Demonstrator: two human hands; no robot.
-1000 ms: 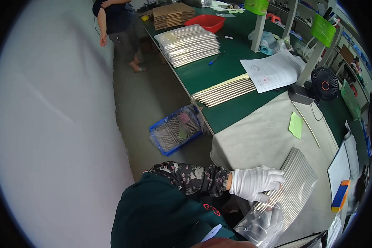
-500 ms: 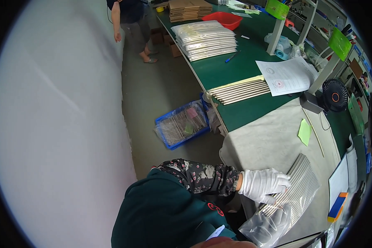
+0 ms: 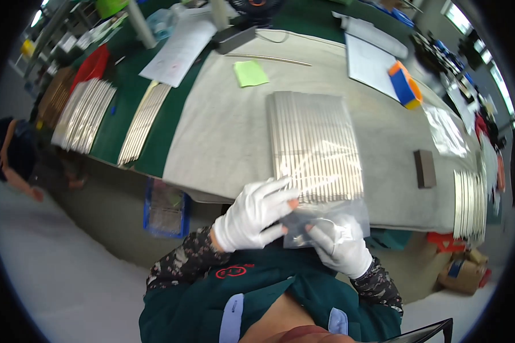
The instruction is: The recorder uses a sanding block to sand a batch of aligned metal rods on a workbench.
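A clear plastic bag (image 3: 326,212) with several slim silvery metal rods (image 3: 315,137) side by side in it lies flat on the cloth-covered bench before me. Its loose end hangs over the near edge. My left hand (image 3: 253,217), in a white glove with bare fingertips, rests at the bag's near left corner, fingers apart. My right hand (image 3: 342,246), gloved alike, grips the loose end; some of its fingers show only hazily through the plastic.
One thin rod (image 3: 269,59) and a green note (image 3: 250,74) lie beyond the bag. A dark block (image 3: 424,168), a tape roll (image 3: 405,84) and more rods (image 3: 469,203) are right. Left are further rods (image 3: 146,123), a blue crate (image 3: 166,208) and another person (image 3: 17,154).
My view has swung right, so the bench now lies straight ahead. Both hands stay at the bag's near end; the left hand has drawn back from over the rods to the corner.
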